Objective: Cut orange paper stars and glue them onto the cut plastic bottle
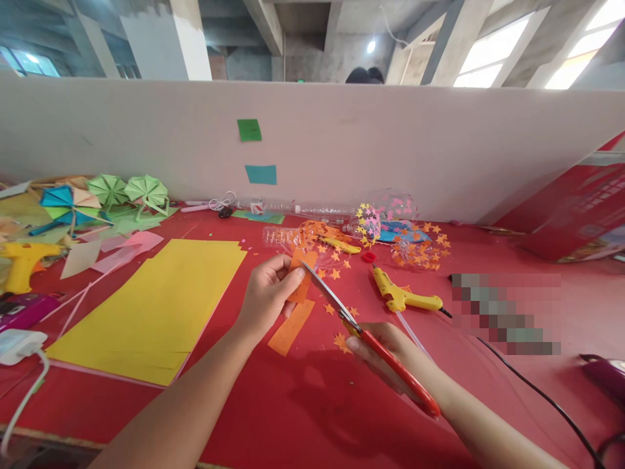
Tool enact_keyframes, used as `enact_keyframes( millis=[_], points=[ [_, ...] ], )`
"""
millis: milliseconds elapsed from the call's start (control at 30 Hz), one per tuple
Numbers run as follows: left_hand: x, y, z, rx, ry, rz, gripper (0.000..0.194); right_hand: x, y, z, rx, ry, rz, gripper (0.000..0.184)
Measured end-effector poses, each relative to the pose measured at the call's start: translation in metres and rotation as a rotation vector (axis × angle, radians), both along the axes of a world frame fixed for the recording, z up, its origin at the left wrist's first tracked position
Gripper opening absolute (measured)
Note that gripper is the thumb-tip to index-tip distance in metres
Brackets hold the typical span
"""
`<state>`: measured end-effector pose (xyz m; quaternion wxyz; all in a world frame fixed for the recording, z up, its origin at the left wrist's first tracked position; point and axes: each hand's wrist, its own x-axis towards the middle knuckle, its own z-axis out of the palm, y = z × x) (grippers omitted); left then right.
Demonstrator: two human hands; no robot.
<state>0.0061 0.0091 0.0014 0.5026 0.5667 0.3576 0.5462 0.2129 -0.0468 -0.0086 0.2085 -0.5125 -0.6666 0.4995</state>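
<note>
My left hand (pixel 268 292) pinches an orange paper strip (pixel 303 270), thumb on top, above the red table. In my right hand (pixel 385 358) is a pair of scissors (pixel 336 303) with red handles, fingers wrapped round them. The blade tips point up and left and meet the strip's right edge beside my left thumb. Below my left hand a second orange strip (pixel 291 327) lies on the table. Small orange paper stars (pixel 342 342) are scattered near the scissors. Behind them stands a heap of orange pieces with clear plastic bottle parts (pixel 280 236).
A stack of yellow paper (pixel 146 303) lies to the left. Folded paper umbrellas (pixel 146 190) sit at the back left. A yellow glue gun (pixel 400 294) with a black cord rests at the right; another glue gun (pixel 24 260) is far left. A pale partition (pixel 342 143) closes the back.
</note>
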Motion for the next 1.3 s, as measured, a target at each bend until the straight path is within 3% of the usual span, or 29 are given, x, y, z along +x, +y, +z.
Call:
enact_keyframes(
  millis=[233, 433, 833, 1300],
  points=[
    [-0.002, 0.001, -0.001, -0.002, 0.008, -0.002, 0.018, 0.001, 0.002, -0.007, 0.044, -0.018, -0.016, 0.051],
    [-0.001, -0.003, 0.005, 0.025, 0.111, 0.094, 0.03, -0.001, 0.002, -0.008, 0.094, -0.048, -0.012, 0.053],
    [0.006, -0.005, -0.003, 0.017, 0.027, 0.042, 0.027, -0.008, -0.01, -0.005, 0.075, 0.065, 0.057, 0.056],
    [0.007, -0.004, -0.006, 0.005, 0.014, -0.009, 0.031, -0.01, -0.011, -0.006, 0.068, 0.06, 0.044, 0.051]
  ],
)
